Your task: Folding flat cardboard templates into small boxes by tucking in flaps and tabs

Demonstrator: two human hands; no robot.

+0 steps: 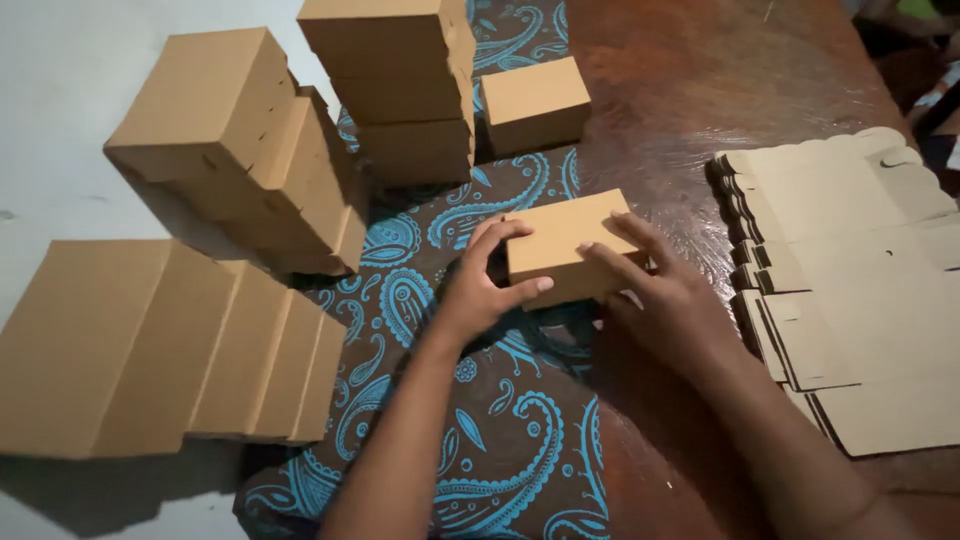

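A small closed brown cardboard box (562,236) rests on the brown and blue paisley cloth (500,440) in the middle of the view. My left hand (482,283) grips its near left corner, thumb along the front face and fingers curled over the top. My right hand (660,285) covers the box's right end, fingers spread on the lid. Both hands hold the same box.
Stacks of finished boxes stand at the left (160,345), upper left (240,150) and top centre (400,85), with a single box (535,102) beside them. A pile of flat unfolded cardboard blanks (850,290) lies on the dark wooden table (690,90) at the right.
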